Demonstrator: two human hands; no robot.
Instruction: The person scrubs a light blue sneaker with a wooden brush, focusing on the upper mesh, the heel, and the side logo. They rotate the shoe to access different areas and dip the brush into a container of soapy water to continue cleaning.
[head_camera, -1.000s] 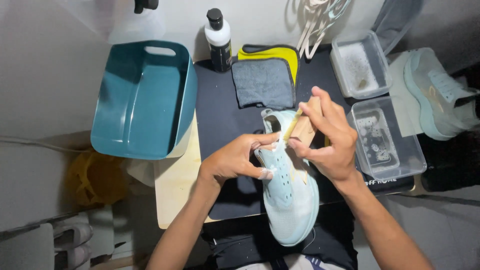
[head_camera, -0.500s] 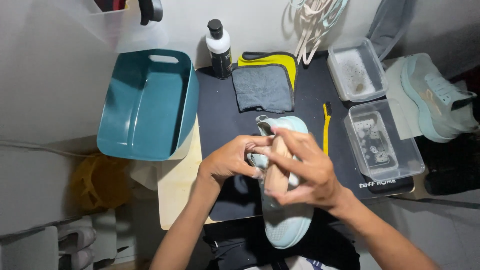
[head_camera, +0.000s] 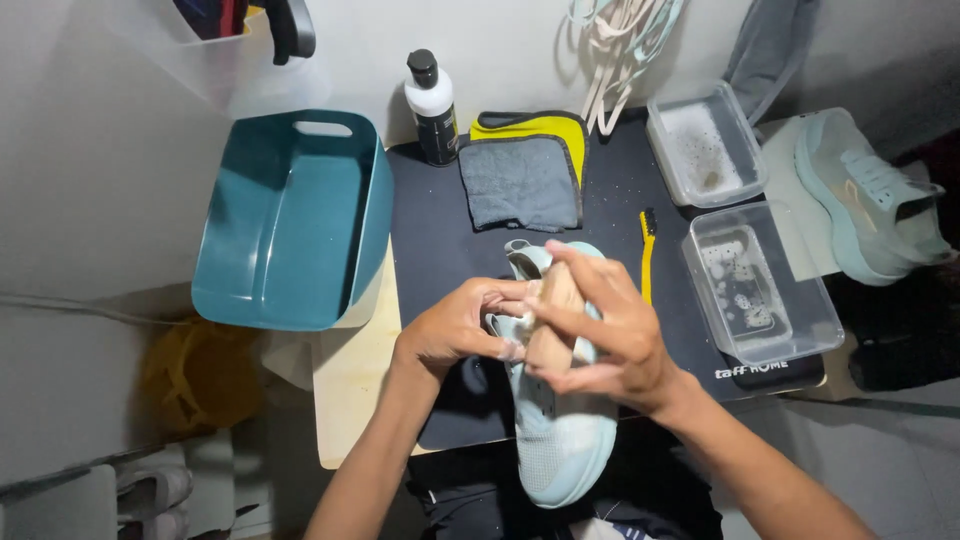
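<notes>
A pale mint sneaker lies lengthwise on the black mat, toe towards me. My left hand grips its left side near the opening. My right hand is shut on a wooden-handled brush, pressed onto the top of the shoe at mid-length. Some foam shows where the fingers meet the shoe.
A teal tub stands at the left. A black bottle with a white label, a grey and yellow cloth, a yellow brush, two clear containers and a second sneaker surround the mat. Laces hang behind.
My right hand with the brush has moved from the heel end of the shoe down onto its middle. The left hand keeps its hold on the shoe.
</notes>
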